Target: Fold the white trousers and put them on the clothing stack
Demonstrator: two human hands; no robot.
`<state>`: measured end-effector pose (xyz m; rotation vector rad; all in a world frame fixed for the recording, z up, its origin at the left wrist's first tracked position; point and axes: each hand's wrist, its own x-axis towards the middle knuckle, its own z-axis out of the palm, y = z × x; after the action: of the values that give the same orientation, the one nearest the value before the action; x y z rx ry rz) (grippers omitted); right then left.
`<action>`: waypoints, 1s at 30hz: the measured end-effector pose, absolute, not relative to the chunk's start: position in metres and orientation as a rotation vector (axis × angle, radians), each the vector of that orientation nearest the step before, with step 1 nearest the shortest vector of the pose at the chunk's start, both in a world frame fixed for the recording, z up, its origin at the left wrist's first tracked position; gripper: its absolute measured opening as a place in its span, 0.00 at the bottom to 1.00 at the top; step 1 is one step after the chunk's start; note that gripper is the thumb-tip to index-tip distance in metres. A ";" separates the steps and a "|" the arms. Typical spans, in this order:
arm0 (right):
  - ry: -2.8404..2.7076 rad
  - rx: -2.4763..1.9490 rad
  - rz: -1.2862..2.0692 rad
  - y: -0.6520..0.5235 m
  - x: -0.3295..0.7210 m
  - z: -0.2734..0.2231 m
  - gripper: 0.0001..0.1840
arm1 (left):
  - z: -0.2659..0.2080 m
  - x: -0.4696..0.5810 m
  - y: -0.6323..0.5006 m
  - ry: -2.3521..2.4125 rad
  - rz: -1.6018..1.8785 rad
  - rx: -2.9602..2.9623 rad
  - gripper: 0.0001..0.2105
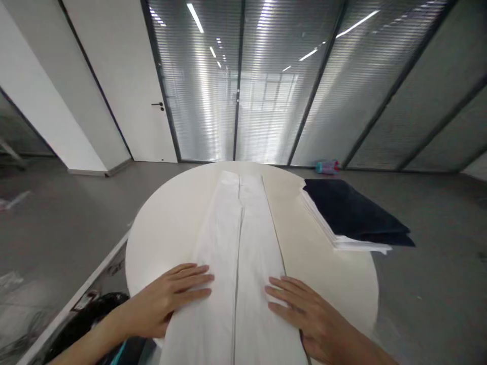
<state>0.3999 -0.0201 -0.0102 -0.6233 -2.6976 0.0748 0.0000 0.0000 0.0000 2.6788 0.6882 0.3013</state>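
Note:
A long piece of white cloth (256, 238) lies lengthwise on the table, its two side panels folded in so their edges almost meet along a middle line. Its near end runs out of the bottom of the view. My left hand (177, 291) rests on the left panel, fingers stretched out and pointing right. On the right panel lies my right hand (300, 309), flat, with its fingers pointing left; part of it reaches over the cloth's right edge. Neither hand grips the cloth.
A round white table (163, 218) carries everything. At its right, a dark navy folded cloth (350, 210) tops a stack of white cloth (323, 223). A black bag (85, 322) sits low on the left. Beyond are a glass partition and a door (125, 76).

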 end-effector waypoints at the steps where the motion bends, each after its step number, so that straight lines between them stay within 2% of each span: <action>1: -2.707 -0.617 0.093 -0.018 0.404 -0.005 0.32 | 0.006 0.002 0.000 0.638 0.294 2.664 0.27; 3: -2.679 -0.638 0.171 -0.014 0.409 0.004 0.29 | 0.016 0.006 0.003 0.619 0.307 2.569 0.22; 6: -2.508 -0.737 0.393 0.001 0.407 0.014 0.19 | 0.026 0.012 0.018 0.770 0.377 2.249 0.17; 8: -2.280 -0.908 0.569 0.016 0.399 0.014 0.14 | 0.025 0.018 0.037 0.967 0.481 1.923 0.19; 11: -1.870 -1.274 0.736 0.040 0.390 0.003 0.21 | 0.011 0.031 0.071 1.155 0.587 1.433 0.28; 14: -1.690 -1.458 0.901 0.055 0.388 -0.012 0.24 | -0.002 0.040 0.094 1.175 0.506 1.203 0.33; 16: -1.644 -1.511 0.983 0.058 0.392 -0.017 0.27 | -0.004 0.042 0.100 1.180 0.475 1.152 0.32; 19: -1.574 -1.545 1.027 0.057 0.398 -0.019 0.39 | 0.002 0.040 0.097 1.138 0.555 1.044 0.26; 21: -1.567 -1.550 1.043 0.059 0.399 -0.018 0.44 | 0.007 0.040 0.091 1.047 0.640 0.951 0.25; 30: -1.647 -1.610 0.945 0.080 0.397 -0.019 0.42 | -0.003 0.047 0.084 0.787 0.705 0.761 0.37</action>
<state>0.3973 0.0799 -0.0186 -1.6101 -1.6475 0.9446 0.0465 0.0836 -0.0026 0.7614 0.7867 0.7055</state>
